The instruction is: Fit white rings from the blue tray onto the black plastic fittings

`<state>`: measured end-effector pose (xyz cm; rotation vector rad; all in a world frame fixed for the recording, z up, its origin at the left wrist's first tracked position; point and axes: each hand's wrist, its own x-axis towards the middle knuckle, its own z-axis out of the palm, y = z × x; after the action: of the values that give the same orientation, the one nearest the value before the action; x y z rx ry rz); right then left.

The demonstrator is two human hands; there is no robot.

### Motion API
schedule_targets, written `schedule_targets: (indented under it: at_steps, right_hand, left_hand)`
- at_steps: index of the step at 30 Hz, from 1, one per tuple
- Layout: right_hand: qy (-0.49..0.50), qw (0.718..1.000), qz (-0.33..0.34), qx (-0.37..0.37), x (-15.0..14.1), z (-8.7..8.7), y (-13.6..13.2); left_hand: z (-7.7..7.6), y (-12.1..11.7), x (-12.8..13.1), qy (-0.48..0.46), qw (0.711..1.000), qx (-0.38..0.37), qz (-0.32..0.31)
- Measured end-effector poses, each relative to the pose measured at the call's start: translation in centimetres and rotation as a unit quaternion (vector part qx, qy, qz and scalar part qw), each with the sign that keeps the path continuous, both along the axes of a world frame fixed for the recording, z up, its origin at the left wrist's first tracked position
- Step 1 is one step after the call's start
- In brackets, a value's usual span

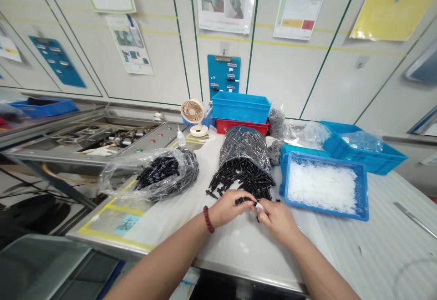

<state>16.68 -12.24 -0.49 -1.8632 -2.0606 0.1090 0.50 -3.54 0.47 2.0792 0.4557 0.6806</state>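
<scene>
My left hand, with a red bead bracelet at the wrist, grips a small black plastic fitting between thumb and fingers. Against the fitting's right end, my right hand pinches a small white piece. The two hands meet just above the table, and the fingers partly hide both pieces. Right behind them, a clear plastic bag lies on its side with many black fittings spilling from its mouth. To the right stands a blue tray of small white pieces.
Another open bag of black parts lies at the left. Behind are a cream fan, a white dropper bottle, a blue bin on a red bin, and another blue bin. A metal strip lies far right.
</scene>
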Motion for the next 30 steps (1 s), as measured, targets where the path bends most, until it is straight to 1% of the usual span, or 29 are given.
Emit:
schedule_targets:
  at_steps: [8,12,15,17,19,20,22,23,24,26,27,28,30]
  right_hand:
    - [-0.01,1.0,-0.02,-0.007,0.0,0.1,-0.1]
    - [-0.01,0.999,-0.042,-0.008,-0.2,0.3,-0.1]
    - [-0.011,0.998,-0.054,-0.009,-0.2,0.5,-0.1]
    - [-0.013,0.998,-0.064,-0.011,-0.2,0.6,-0.1]
    - [-0.015,0.997,-0.074,-0.012,-0.1,0.6,0.0]
    - [-0.016,0.997,-0.077,-0.013,0.0,0.5,0.0]
    - [-0.017,0.997,-0.081,-0.012,0.1,0.3,0.1]
    - [-0.016,0.997,-0.08,-0.011,0.2,0.2,0.1]
    - [-0.014,0.997,-0.08,-0.011,0.2,0.2,0.1]
    - [-0.012,0.997,-0.078,-0.011,0.3,0.1,0.2]
    - [-0.011,0.997,-0.078,-0.013,0.3,0.1,0.2]
    - [-0.01,0.997,-0.078,-0.015,0.3,0.1,0.2]
    - [-0.008,0.997,-0.079,-0.021,0.3,0.1,0.2]
  left_hand:
    - [-0.1,0.1,0.0,-0.002,1.0,0.006,0.0]
    - [-0.1,0.1,0.0,-0.006,1.0,0.014,-0.002]
    - [-0.1,0.2,-0.1,-0.016,1.0,-0.001,0.005]
    - [0.0,0.4,-0.1,-0.028,0.998,-0.044,0.018]
    - [0.2,0.8,-0.3,-0.064,0.988,-0.129,0.048]
    - [0.4,1.1,-0.4,-0.094,0.976,-0.184,0.072]
    - [0.7,1.9,-0.8,-0.163,0.936,-0.279,0.137]
    - [0.8,2.3,-0.9,-0.187,0.919,-0.304,0.17]
    - [0.9,2.7,-1.1,-0.197,0.908,-0.311,0.198]
    - [0.9,3.4,-1.4,-0.189,0.905,-0.301,0.234]
    - [0.9,3.7,-1.6,-0.167,0.913,-0.278,0.246]
    - [0.8,3.8,-1.8,-0.133,0.927,-0.24,0.255]
    - [0.6,4.0,-2.3,-0.056,0.952,-0.141,0.266]
